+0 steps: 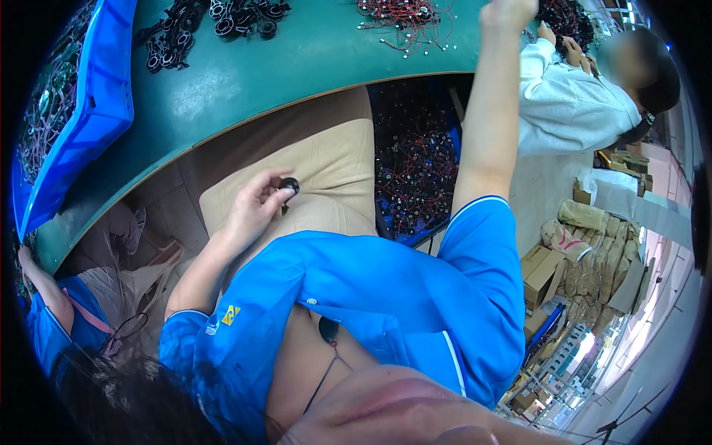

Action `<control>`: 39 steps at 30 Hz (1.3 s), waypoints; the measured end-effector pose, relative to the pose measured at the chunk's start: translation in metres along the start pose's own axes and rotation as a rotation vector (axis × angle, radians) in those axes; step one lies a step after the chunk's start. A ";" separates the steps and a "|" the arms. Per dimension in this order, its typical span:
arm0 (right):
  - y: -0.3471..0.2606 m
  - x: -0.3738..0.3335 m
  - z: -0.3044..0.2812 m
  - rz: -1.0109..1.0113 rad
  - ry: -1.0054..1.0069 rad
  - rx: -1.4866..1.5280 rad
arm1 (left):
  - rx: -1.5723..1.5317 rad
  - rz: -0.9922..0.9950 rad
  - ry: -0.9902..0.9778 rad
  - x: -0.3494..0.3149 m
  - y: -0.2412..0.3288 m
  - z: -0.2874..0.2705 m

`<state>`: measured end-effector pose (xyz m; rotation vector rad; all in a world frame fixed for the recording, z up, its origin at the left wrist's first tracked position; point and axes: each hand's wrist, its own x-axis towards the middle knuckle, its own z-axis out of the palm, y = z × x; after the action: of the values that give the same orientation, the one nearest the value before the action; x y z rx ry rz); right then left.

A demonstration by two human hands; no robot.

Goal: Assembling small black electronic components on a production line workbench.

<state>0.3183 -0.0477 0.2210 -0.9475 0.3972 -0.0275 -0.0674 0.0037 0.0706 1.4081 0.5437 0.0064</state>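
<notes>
My left hand [256, 206] is over my lap, with thumb and fingers closed on a small black round part [290, 185]. Its exact kind does not show. My right arm stretches far forward over the green table [297, 78]. At the upper edge of the picture is my right hand [510, 13], its fingers cut off or turned out of sight. To its left on the table lies a pile of red wires with small white ends [404, 18]. Black ring-shaped parts [241, 16] lie in clumps further left.
A blue bin [111, 89] of wired parts stands at the left. Below the table edge sits another container of wired parts [415, 178]. A co-worker in a light grey top [567, 96] handles dark parts on the right. Cardboard boxes [541, 274] stand behind; another person's arm [48, 293] shows at left.
</notes>
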 end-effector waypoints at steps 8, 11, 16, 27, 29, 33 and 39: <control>0.107 -0.105 -0.116 -0.103 -1.316 -0.422 | -0.119 0.083 0.229 0.005 -0.021 -0.011; 0.115 -0.132 -0.156 0.098 -1.282 -0.550 | -0.228 0.068 0.291 0.005 -0.013 -0.009; 0.139 -0.162 -0.209 0.380 -1.301 -0.759 | -0.238 0.121 0.250 0.009 -0.018 0.001; 0.145 -0.176 -0.241 0.332 -1.127 -0.864 | -0.241 0.247 0.217 0.007 -0.038 0.006; 0.147 -0.175 -0.244 0.168 -1.184 -0.922 | -0.220 0.238 0.233 0.007 -0.036 0.006; 0.145 -0.183 -0.242 0.169 -1.208 -0.876 | -0.169 0.250 0.254 0.007 -0.037 0.005; 0.146 -0.187 -0.241 0.288 -1.171 -0.789 | -0.079 0.278 0.245 0.006 -0.037 0.004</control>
<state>0.0403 -0.1142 0.0407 -1.4800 -0.6033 0.9680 -0.0721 -0.0050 0.0341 1.4037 0.5379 0.4239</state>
